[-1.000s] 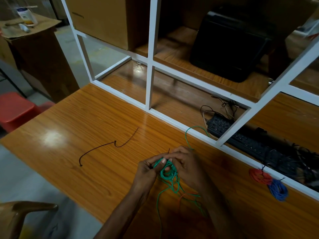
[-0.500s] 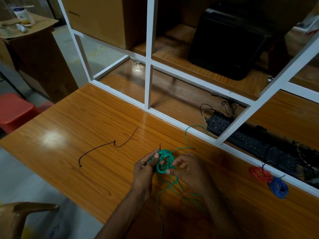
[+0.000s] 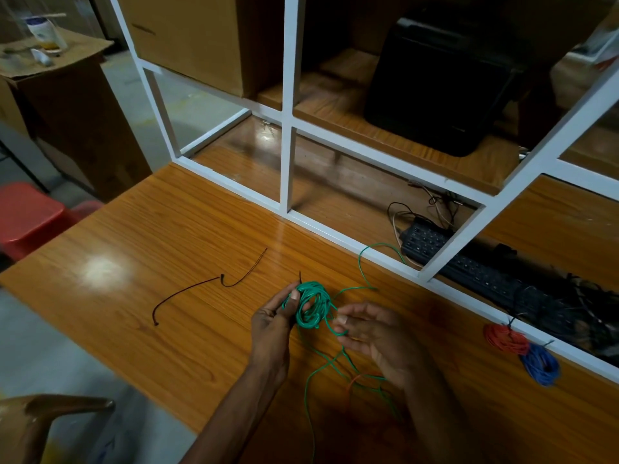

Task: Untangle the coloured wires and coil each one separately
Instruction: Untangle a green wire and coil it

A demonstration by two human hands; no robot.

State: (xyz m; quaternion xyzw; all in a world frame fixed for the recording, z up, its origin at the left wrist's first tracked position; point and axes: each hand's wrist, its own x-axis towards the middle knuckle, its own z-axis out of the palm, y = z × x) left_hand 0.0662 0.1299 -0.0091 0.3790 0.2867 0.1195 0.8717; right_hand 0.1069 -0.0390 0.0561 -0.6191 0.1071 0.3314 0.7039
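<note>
We see the green wire coil held just above the table, pinched in the left hand so the loops likely don't spring apart. The right hand, fingers half curled, pinches the loose green strand beside it, probably feeding another loop. Red coil and blue coil lie finished, touching, well apart.
</note>
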